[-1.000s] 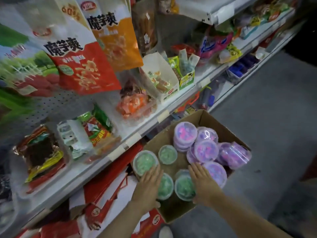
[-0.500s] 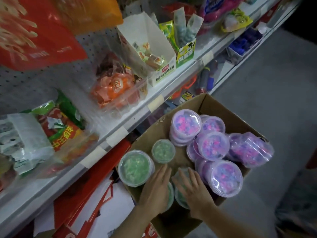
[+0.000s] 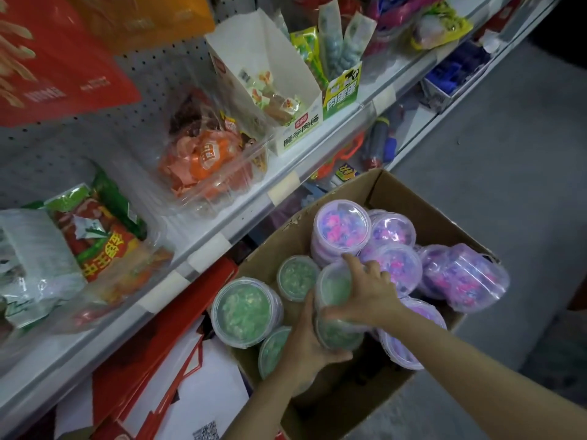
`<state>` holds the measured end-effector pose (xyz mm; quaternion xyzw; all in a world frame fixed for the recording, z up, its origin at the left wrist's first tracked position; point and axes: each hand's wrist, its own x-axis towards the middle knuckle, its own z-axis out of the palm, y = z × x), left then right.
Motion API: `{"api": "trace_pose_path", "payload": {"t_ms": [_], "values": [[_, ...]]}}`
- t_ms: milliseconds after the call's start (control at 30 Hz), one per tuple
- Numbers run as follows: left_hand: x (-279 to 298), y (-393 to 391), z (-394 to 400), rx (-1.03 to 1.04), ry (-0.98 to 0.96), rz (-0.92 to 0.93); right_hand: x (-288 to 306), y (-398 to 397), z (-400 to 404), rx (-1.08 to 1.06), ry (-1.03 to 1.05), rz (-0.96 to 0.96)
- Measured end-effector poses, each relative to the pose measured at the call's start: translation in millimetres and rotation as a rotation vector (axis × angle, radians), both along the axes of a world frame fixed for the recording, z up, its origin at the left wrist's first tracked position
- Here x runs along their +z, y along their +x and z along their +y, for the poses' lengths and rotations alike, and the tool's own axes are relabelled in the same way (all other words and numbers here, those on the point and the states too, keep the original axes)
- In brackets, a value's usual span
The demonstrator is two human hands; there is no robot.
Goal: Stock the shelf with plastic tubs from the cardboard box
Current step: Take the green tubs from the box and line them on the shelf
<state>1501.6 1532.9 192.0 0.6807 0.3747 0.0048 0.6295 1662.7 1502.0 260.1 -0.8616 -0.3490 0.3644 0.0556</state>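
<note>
Both hands point(image 3: 336, 315) have lifted green tubs point(image 3: 333, 292).

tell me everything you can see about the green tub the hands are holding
The green tub is a round, clear plastic container with green contents, tilted on its side and raised over the cardboard box. The left hand grips it from below; the right hand curls over its top. Another green tub appears pressed beneath it, within the same grip.

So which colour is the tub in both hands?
Green tub, head view.
</note>
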Motion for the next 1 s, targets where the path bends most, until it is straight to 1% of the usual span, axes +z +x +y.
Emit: {"api": "trace_pose_path", "payload": {"t_ms": [33,67,100,133,200,233,300,367,433,500,533,567,633,667,733,800,900,1000], "values": [[3,9,1,0.054,-0.03,-0.031,4,6,3,-0.06,0.019,0.076],[6,18,3,0.105,-0.034,-0.022,10,10,5,-0.102,0.041,0.144],[11,26,6,0.15,-0.03,-0.023,11,15,3,-0.147,0.091,0.224],[13,30,10,0.189,-0.019,-0.025,9,22,-3,-0.229,0.192,0.338],[17,32,19,0.295,-0.1,-0.055,10,35,-17,-0.45,0.422,0.672],[20,32,23,0.324,-0.167,-0.072,11,42,-25,-0.5,0.509,0.818],[31,37,25,0.305,-0.262,-0.148,7,47,-36,-0.446,0.558,0.97],[39,46,22,0.218,-0.242,-0.17,-3,41,-42,-0.386,0.606,0.989],[39,50,20,0.12,-0.2,-0.136,-9,36,-47,-0.457,0.638,0.992],[27,40,21,-0.019,-0.109,-0.027,-13,37,-55,-0.519,0.649,0.995],[18,31,22,-0.124,-0.001,0.073,-14,39,-61,-0.546,0.647,0.99],[8,18,21,-0.236,0.148,0.213,-15,41,-67,-0.566,0.643,0.978],[-12,-11,6,-0.383,0.468,0.546,-16,41,-78,-0.584,0.639,0.969],[-16,-24,-5,-0.433,0.569,0.66,-17,41,-82,-0.591,0.638,0.98],[-25,-40,-23,-0.513,0.691,0.787,-18,42,-89,-0.6,0.654,1.026],[-31,-43,-28,-0.531,0.778,0.864,-17,42,-94,-0.605,0.675,1.074],[-34,-40,-27,-0.534,0.821,0.912,-12,42,-100,-0.608,0.683,1.108],[-29,-46,-26,-0.536,0.824,0.823,-7,41,-108,-0.596,0.688,1.119]]}}
